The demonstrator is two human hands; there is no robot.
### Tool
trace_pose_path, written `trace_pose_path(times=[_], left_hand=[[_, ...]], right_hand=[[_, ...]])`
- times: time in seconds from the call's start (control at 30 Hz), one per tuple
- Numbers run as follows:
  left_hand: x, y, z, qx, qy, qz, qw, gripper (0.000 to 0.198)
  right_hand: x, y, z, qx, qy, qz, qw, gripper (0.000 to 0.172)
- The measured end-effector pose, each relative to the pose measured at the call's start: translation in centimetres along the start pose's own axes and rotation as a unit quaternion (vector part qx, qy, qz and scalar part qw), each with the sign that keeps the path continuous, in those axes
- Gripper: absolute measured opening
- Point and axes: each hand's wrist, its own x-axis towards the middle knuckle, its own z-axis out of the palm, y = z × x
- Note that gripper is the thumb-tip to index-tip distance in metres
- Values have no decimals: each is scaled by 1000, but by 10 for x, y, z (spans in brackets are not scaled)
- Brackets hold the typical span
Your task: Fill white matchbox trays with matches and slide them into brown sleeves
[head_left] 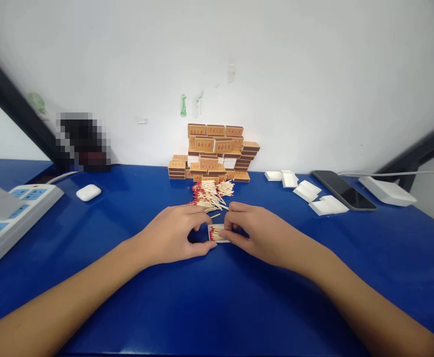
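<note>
A small white matchbox tray [227,240] lies on the blue table in front of me, with red-headed matches [216,233] inside it. My left hand [181,233] curves around the tray's left end, its thumb at the near edge and its fingers at the far edge. Over the tray's right part, my right hand [252,230] is closed, thumb and forefinger pinched at the matches; its fingers hide that end. Just beyond lies a loose pile of matches [211,195], with a single match [216,216] between pile and tray.
Stacked matchboxes [215,146] stand against the wall behind the pile. At the right are several white empty trays [308,191], a phone [345,191] and a white box [388,191]. A white earbud case [89,192] and a power strip [34,208] lie at the left.
</note>
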Motion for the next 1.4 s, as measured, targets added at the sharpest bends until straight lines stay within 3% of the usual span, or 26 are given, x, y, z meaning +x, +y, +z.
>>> trace_pose_path(times=[0.27, 0.53, 0.73, 0.83, 0.93, 1.13, 1.27, 1.4], left_hand=[[-1, 2, 1, -2, -15, 7, 1000, 25], [-1, 5, -1, -13, -18, 1, 1000, 25], [0, 3, -3, -7, -15, -14, 1000, 24], [0, 2, -3, -10, -15, -18, 1000, 24], [0, 1, -2, -9, -15, -14, 1000, 23], [-2, 6, 0, -2, -26, 5, 1000, 25], [-2, 11, 0, -1, -28, 9, 1000, 26], [-1, 10, -2, 3, -19, 13, 1000, 24]], right_hand=[[12, 10, 3, 21, 83, 9, 996, 5], [23, 17, 7, 32, 11, 47, 998, 12], [6, 13, -10, 45, 55, 54, 996, 13], [2, 4, -13, 61, 12, 35, 997, 15], [2, 1, -10, 54, 16, 21, 998, 18], [16, 17, 7, 16, 141, 77, 987, 8], [28, 23, 21, -17, 141, 70, 987, 6], [31, 26, 21, -85, 103, 82, 988, 10]])
